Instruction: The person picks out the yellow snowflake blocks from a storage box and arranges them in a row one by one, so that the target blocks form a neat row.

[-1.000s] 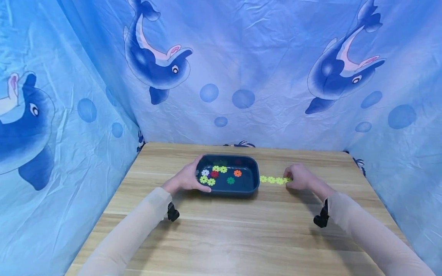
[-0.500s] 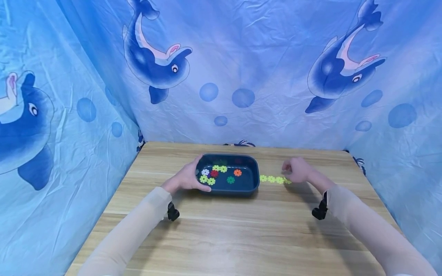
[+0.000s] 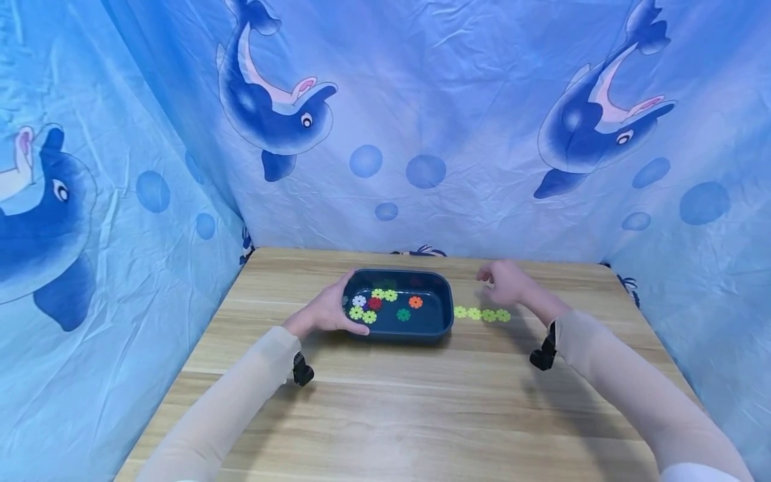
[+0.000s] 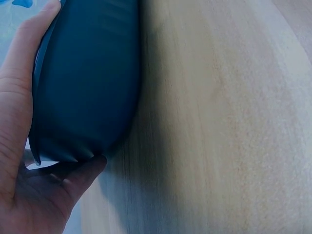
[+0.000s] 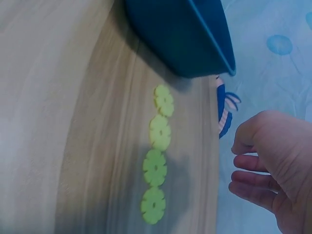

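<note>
A dark blue rectangular bin point(image 3: 409, 332) stands on the wooden table. My left hand point(image 3: 328, 309) grips its left end, thumb along the front rim and fingers round the end wall, as the left wrist view also shows. Inside lie several flower-shaped plastic discs: yellow-green ones, a white, a red disc point(image 3: 375, 303), a green disc point(image 3: 403, 314) and an orange disc point(image 3: 415, 302). Right of the bin, a row of yellow-green flower discs point(image 5: 160, 132) lies flat on the table, edge to edge. My right hand point(image 3: 508, 284) hovers above and behind this row, fingers loosely bent, holding nothing.
The wooden table point(image 3: 385, 408) reaches back to a blue cloth curtain point(image 3: 397, 100) printed with dolphins and bubbles, which hangs behind and at both sides. Each wrist carries a small black camera, such as the right one point(image 3: 544, 348).
My right hand has let go of the rightmost yellow-green disc, lifted, and moved back and left toward the bin. That disc now shows fully at the row's end. The left hand has stayed still.
</note>
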